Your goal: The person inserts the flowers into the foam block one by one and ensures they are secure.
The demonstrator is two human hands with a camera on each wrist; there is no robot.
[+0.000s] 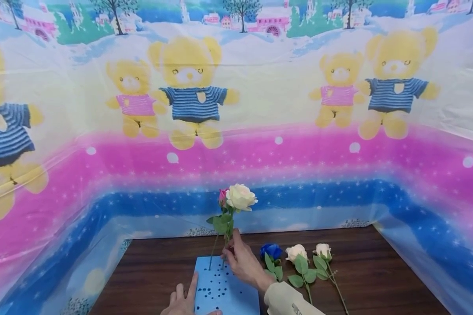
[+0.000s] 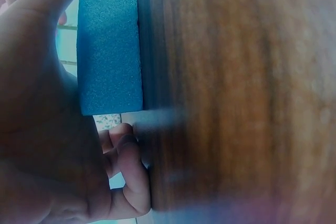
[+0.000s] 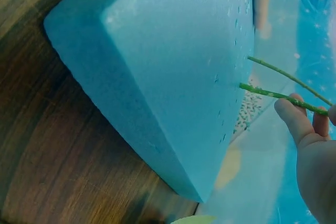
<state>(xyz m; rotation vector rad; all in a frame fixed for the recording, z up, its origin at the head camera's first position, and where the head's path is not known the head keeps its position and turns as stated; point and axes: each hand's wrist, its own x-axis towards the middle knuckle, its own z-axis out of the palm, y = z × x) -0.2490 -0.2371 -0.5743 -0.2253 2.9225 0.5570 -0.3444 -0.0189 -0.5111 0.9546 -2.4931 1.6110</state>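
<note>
A light blue foam block (image 1: 229, 301) with many small holes sits on the table. My right hand (image 1: 243, 261) pinches the green stem (image 3: 262, 92) of a white rose (image 1: 241, 197) between thumb and fingers. In the right wrist view that stem's lower end meets the block's top; how deep it goes is hidden. Just left of it, a pink rosebud (image 1: 222, 197) stands on a thin stem in the block. My left hand (image 1: 182, 301) rests at the block's near left corner, a straight finger along the left side. Its other fingers (image 2: 137, 177) bend against the table.
Right of the block, on the dark wooden table (image 1: 153, 267), lie a blue rose (image 1: 271, 251) and two cream roses, the nearer one (image 1: 296, 253) beside the farther one (image 1: 323, 250). A cloth printed with teddy bears (image 1: 195, 100) hangs behind the table and along both sides.
</note>
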